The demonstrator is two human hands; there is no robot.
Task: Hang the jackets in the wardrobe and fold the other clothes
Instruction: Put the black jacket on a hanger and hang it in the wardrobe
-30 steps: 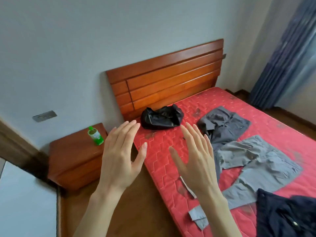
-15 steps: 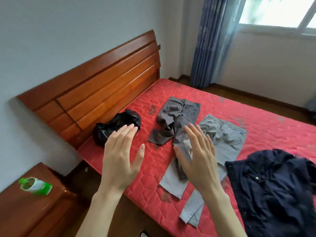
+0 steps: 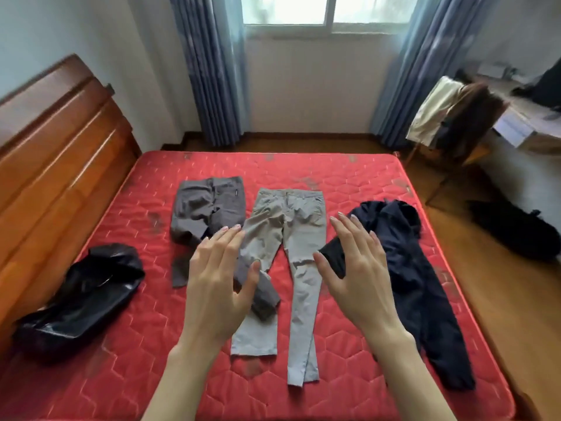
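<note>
Left hand point(image 3: 217, 287) and right hand point(image 3: 359, 279) bare, forearms unsleeved, nails short.

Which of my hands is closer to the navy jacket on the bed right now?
Right. Your right hand hovers open at the navy jacket, overlapping its sleeve end in the view. Your left hand is farther off, over the dark grey trousers, with the light grey trousers between.

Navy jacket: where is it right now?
In the head view the navy jacket lies crumpled on the right side of the red mattress, just right of the light grey trousers, beyond the raised right hand.
</note>
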